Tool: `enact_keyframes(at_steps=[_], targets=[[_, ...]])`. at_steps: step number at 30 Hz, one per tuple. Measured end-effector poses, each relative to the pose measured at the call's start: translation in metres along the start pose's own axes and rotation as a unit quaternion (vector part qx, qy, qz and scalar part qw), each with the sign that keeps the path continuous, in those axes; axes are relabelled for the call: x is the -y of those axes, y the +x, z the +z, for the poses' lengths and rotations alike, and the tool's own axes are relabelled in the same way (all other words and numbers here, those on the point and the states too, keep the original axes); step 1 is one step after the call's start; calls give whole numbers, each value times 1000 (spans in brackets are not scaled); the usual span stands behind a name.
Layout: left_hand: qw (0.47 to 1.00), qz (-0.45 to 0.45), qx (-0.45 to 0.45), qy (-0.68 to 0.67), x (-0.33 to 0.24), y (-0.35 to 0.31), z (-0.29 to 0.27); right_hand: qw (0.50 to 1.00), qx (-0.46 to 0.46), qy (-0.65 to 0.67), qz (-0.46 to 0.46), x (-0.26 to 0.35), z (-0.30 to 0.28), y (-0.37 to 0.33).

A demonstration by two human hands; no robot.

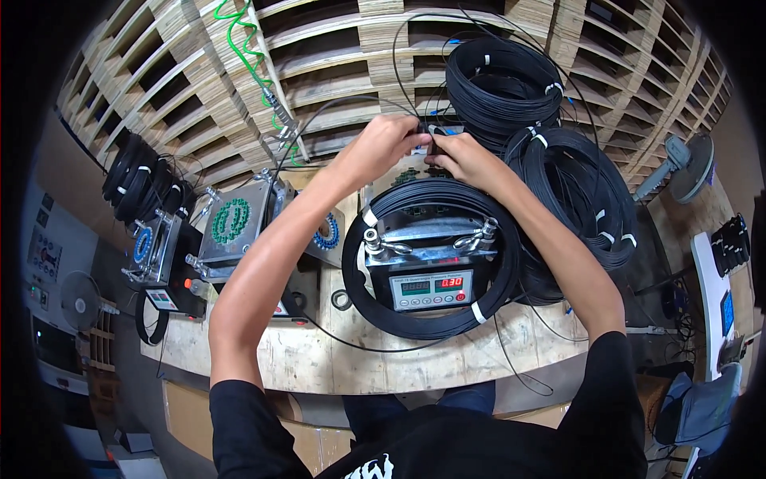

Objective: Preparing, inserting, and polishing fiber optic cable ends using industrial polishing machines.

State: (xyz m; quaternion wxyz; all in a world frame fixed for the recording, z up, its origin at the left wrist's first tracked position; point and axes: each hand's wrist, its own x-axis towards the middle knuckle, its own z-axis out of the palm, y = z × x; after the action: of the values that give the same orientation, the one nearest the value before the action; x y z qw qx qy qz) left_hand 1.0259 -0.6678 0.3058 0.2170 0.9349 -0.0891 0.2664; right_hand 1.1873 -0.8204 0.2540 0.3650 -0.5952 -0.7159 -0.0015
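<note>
Both hands are raised beyond the machine in front of me, close together. My left hand [389,144] is closed, its fingers pinching what looks like the end of a black cable [351,98]. Beside it, my right hand [464,156] is closed on a small dark piece [432,147], too small to make out. A coil of black cable [355,279], tied with white bands, leans around the front of a metal polishing machine [431,289] with a lit red display. Metal clamp levers stand on the machine's top, inside the coil.
More black cable coils [504,88] are stacked at the back right, with another pile [570,188] before them. Two similar machines stand left, one with a green ring fixture [230,221]. A black ring [341,299] lies on the wooden table [375,371]. A green air hose [239,36] hangs behind.
</note>
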Motion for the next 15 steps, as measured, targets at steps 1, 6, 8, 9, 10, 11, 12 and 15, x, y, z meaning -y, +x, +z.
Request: enact_keyframes(at_steps=[1,6,8,9,10,11,12,15], targets=[[997,43,0,60,1,1,-4,999,-29,13,-7,2,1,-1],[989,-117,65,-66,-11,-31,-13,990,13,-26,135,20,-18,-7],[980,-167,44,-96,-40,-44,-26,994,-90,-3,69,20,-27,-14],[987,-144,31,-71,-44,-60,-38,994,-69,5,81,36,-32,-11],[987,-143,31,-71,-56,-66,-47,994,-71,5,81,50,-43,-12],[983,-169,33,-58,-68,-72,-58,994,-49,-14,97,65,-54,-15],[980,-189,37,-49,-80,-71,-67,992,-30,-37,118,73,-66,-22],[982,-189,-11,13,-100,-83,-100,984,-64,-164,-14,100,-93,-39]])
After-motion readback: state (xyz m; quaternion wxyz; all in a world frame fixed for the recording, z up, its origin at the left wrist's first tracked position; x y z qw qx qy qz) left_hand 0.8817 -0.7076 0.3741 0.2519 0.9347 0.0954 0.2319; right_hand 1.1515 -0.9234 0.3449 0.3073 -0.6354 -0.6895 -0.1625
